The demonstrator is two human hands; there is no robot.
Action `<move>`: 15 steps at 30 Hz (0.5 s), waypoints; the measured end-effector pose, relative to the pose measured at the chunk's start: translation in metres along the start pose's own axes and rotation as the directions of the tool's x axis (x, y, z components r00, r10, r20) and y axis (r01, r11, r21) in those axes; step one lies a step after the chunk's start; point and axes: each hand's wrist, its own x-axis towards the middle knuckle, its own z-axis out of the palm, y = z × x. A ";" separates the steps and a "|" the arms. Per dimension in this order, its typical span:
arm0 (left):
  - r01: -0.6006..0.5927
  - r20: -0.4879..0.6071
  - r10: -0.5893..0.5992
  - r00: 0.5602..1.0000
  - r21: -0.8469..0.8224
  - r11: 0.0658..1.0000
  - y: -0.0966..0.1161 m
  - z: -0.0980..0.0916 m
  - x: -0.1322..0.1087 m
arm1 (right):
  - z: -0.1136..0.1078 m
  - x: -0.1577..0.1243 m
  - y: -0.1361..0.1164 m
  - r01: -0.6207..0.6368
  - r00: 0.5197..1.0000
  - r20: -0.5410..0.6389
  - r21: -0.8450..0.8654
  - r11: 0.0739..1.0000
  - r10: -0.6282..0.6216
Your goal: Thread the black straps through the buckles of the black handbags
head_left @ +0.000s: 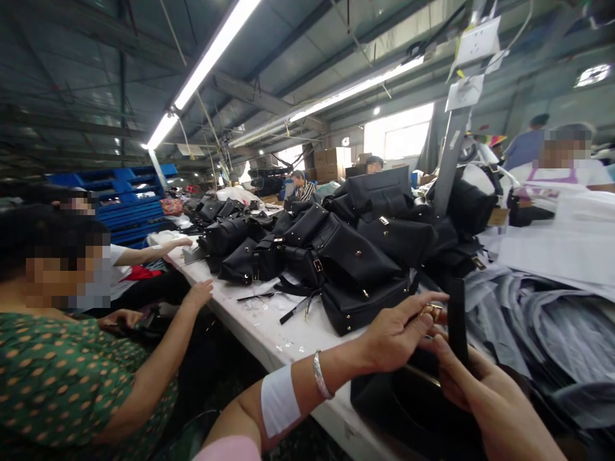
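My left hand (396,333) pinches a small gold buckle (432,311) between thumb and fingers. Close beside it, my right hand (473,381) grips a black strap (458,317) that stands nearly upright. Under both hands lies a black handbag (398,406), dark and partly covered by my hands and forearms. Whether the strap runs through the buckle cannot be made out. Just beyond my hands sits another black bag (360,298) with gold fittings, at the front of a large heap.
Black bags (307,230) are piled along the white table (269,326). Clear plastic-wrapped pieces (542,333) lie to my right, near a metal post (451,160). A co-worker in a green dotted top (72,384) sits at left, one hand (198,296) by the table edge.
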 end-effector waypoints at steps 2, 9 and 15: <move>-0.018 -0.030 0.016 0.999 -0.069 0.997 0.000 0.001 -0.003 | 0.003 0.001 0.005 0.004 1.000 0.010 0.035 0.999 -0.005; -0.131 -0.147 0.109 0.983 -0.155 0.979 0.007 0.008 -0.010 | 0.005 -0.002 -0.005 0.028 0.987 -0.145 -0.281 0.959 -0.072; -0.203 -0.203 0.141 0.969 -0.329 0.922 0.000 0.029 -0.012 | -0.007 -0.009 -0.010 0.130 0.949 -0.156 -0.600 0.789 -0.275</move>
